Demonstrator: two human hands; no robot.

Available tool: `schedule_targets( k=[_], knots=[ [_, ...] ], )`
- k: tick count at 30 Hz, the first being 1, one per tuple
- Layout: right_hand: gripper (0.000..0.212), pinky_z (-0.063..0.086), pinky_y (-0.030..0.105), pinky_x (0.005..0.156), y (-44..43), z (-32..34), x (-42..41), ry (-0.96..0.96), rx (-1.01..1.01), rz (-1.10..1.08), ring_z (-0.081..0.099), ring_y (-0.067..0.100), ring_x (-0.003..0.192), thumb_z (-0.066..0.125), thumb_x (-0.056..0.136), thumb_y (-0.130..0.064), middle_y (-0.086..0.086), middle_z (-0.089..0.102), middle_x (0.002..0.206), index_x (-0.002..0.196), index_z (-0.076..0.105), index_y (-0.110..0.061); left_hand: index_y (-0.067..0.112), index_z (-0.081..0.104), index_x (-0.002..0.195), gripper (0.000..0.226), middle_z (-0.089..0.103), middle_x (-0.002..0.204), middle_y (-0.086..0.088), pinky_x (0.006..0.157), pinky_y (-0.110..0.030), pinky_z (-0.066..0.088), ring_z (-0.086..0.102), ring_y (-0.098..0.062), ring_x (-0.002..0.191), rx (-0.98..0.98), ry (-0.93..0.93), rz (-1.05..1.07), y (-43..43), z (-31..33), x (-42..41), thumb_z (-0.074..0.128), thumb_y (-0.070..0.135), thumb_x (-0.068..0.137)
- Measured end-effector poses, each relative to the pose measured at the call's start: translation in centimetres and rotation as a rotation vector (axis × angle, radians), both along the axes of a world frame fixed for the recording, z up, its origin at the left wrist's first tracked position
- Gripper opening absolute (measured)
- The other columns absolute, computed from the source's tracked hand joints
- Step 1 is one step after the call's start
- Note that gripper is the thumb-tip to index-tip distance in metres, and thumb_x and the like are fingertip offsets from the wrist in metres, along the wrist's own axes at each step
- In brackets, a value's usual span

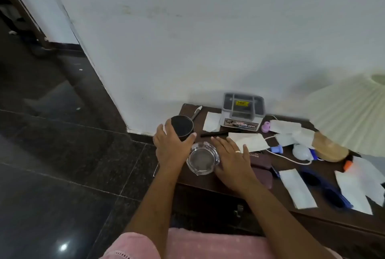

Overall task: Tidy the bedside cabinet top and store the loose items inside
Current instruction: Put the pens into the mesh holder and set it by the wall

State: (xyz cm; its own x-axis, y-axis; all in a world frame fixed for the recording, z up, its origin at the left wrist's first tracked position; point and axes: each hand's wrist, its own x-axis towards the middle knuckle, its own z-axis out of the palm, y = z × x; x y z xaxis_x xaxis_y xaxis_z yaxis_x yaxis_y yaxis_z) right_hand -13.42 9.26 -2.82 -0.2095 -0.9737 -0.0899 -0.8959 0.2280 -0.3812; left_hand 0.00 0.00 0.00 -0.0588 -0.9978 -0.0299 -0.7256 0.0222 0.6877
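Observation:
The dark wooden bedside cabinet [220,179] stands against the white wall, its top covered with loose items. My left hand [171,147] grips a black cup [181,127] at the cabinet's left corner, fingers and thumb curled round its side. A clear glass ashtray [202,158] sits between my hands. My right hand [232,157] lies flat with straight fingers just right of the ashtray, touching its side. A black pen [214,133] lies behind the ashtray. White paper pieces [249,141] lie to the right.
A grey organiser box [242,112] stands at the back by the wall. A lamp with a pleated shade [352,112], a white cable [291,159], small blue and purple items, a brown case [263,170] and blue sunglasses [325,190] crowd the right. Dark tiled floor lies to the left.

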Motion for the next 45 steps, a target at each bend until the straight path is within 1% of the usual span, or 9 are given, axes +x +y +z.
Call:
schedule_targets(
  k=[7,13,17,20,23,27,32,37,45],
  knots=[
    [0.072,-0.004,0.051,0.116,-2.0,-1.1,-0.2,0.155,-0.025,0.134,0.001,0.012,0.147,0.048,0.090,-0.026,-0.014,0.012,0.158,0.150,0.008,-0.033,0.032,0.015,0.144,0.097,0.027,0.148,-0.007,0.091,-0.047,0.046,0.035,-0.034,0.132,-0.038,-0.160,-0.018,-3.4,-0.9,-1.6,0.067,0.063,0.068],
    [0.067,0.002,0.043,0.118,-2.4,-1.3,-0.3,0.076,-0.119,0.106,0.012,0.010,0.145,0.049,0.090,-0.033,-0.011,0.025,0.154,0.148,0.016,-0.032,0.022,0.032,0.134,0.080,0.035,0.133,-0.009,0.081,-0.040,0.049,0.048,-0.035,0.117,-0.191,-0.122,0.063,-4.0,-0.5,-0.3,0.073,0.046,0.069],
    [0.062,0.025,0.025,0.110,-2.5,0.3,-0.1,-0.640,-0.198,-0.123,0.035,0.012,0.135,0.054,0.090,-0.042,-0.005,0.038,0.148,0.146,0.029,-0.029,0.029,0.039,0.125,0.068,0.034,0.130,-0.003,0.077,-0.016,0.041,0.050,-0.014,0.102,-0.202,0.445,0.096,-3.0,1.9,0.2,0.076,0.032,0.069],
    [0.053,0.048,0.039,0.098,-2.0,2.0,0.3,-1.369,-0.142,-0.251,0.061,0.017,0.113,0.059,0.081,-0.052,-0.005,0.057,0.133,0.131,0.046,-0.039,0.033,0.048,0.104,0.040,0.053,0.119,-0.006,0.063,-0.026,0.055,0.062,-0.014,0.092,0.245,1.101,0.084,0.1,2.5,-1.1,0.072,0.017,0.076],
    [0.023,0.058,0.039,0.079,-1.4,2.7,0.0,-1.579,-0.250,-0.258,0.070,0.021,0.094,0.056,0.090,-0.034,0.005,0.067,0.118,0.113,0.055,-0.028,0.029,0.046,0.106,0.040,0.060,0.117,-0.012,0.062,-0.033,0.056,0.064,-0.025,0.099,0.522,1.054,0.026,1.7,2.5,-1.4,0.072,0.017,0.077],
    [0.004,0.059,0.030,0.066,-0.9,3.1,-0.9,-1.476,-0.332,-0.239,0.068,0.011,0.080,0.056,0.092,-0.024,0.002,0.068,0.094,0.095,0.059,-0.026,0.022,0.045,0.113,0.062,0.055,0.123,-0.007,0.078,-0.027,0.051,0.058,-0.018,0.105,0.365,0.585,-0.197,1.0,2.7,0.4,0.084,0.020,0.064],
    [0.015,0.045,0.012,0.064,-1.0,3.3,-1.5,-0.914,-0.405,0.011,0.056,-0.002,0.067,0.068,0.084,-0.019,-0.011,0.058,0.073,0.087,0.055,-0.014,0.038,0.034,0.126,0.097,0.053,0.124,0.004,0.096,-0.029,0.048,0.055,-0.013,0.111,0.121,0.337,-0.475,0.5,3.1,-0.4,0.085,0.033,0.043],
    [0.020,0.056,0.032,0.084,-3.8,4.1,-2.4,-1.173,-0.473,-0.089,0.068,0.015,0.094,0.054,0.094,-0.016,0.008,0.069,0.102,0.109,0.051,-0.028,0.044,0.038,0.116,0.092,0.059,0.106,0.020,0.076,-0.005,0.044,0.057,-0.001,0.099,-0.033,0.476,-0.315,-1.6,2.3,-0.7,0.091,0.024,0.044],
    [0.034,0.044,0.041,0.095,-10.7,-1.4,-4.4,0.174,0.087,0.091,0.054,0.028,0.117,0.057,0.089,-0.022,0.006,0.058,0.124,0.123,0.058,-0.025,0.027,0.040,0.123,0.098,0.054,0.124,0.000,0.096,-0.050,0.045,0.045,-0.030,0.120,-0.093,0.272,-0.002,-5.7,-0.7,1.9,0.092,0.033,0.041]
  ],
)
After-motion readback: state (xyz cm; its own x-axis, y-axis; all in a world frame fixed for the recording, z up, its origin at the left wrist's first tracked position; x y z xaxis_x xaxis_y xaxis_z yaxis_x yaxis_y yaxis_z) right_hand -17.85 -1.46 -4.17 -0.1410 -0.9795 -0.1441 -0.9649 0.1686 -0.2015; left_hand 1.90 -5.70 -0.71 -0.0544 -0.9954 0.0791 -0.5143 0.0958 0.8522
